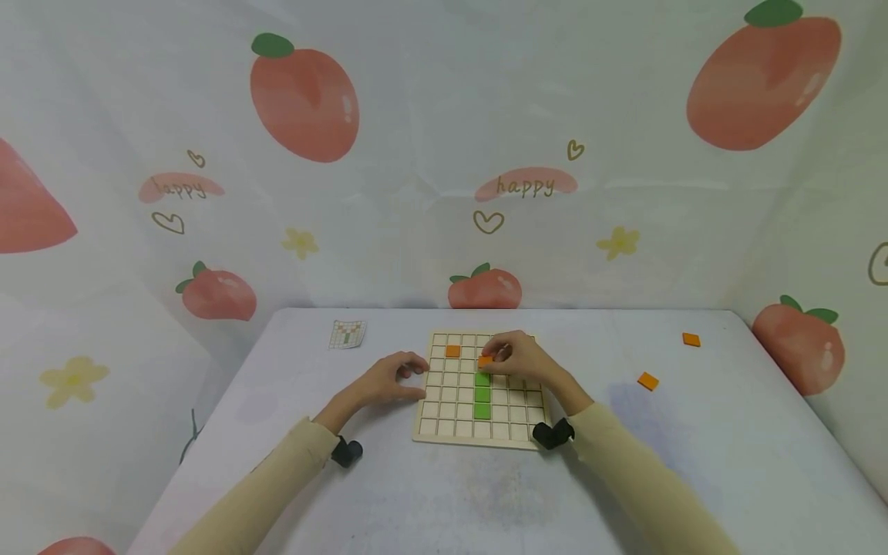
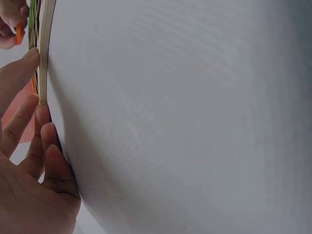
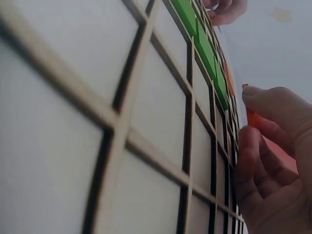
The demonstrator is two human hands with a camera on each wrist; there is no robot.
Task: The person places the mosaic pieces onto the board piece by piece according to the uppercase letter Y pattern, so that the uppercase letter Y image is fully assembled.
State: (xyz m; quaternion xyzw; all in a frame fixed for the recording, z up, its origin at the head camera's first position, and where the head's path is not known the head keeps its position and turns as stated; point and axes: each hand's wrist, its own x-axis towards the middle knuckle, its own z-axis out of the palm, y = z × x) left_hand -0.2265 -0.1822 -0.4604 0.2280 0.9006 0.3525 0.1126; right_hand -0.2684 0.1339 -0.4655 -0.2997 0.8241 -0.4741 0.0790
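Note:
A wooden grid board point(image 1: 447, 427) lies on the table, with three green square tiles point(image 1: 482, 395) in one column and an orange tile point(image 1: 453, 351) in a cell towards the upper left. Between thumb and fingers, my right hand point(image 1: 522, 360) pinches another orange tile point(image 1: 486, 361) just beyond the top green one. The right wrist view shows that held tile point(image 3: 250, 114) on edge, near the board's surface. My left hand point(image 1: 390, 379) is at the board's left side, thumb and fingers spread apart; in the left wrist view, its fingertips point(image 2: 30, 100) touch the board's edge.
Two loose orange tiles, one nearer point(image 1: 648, 381) and one farther point(image 1: 691, 339), lie on the table to the right. A small paper card point(image 1: 347, 334) with a printed grid pattern lies at the back left. A printed cloth point(image 1: 416, 254) hangs behind the table.

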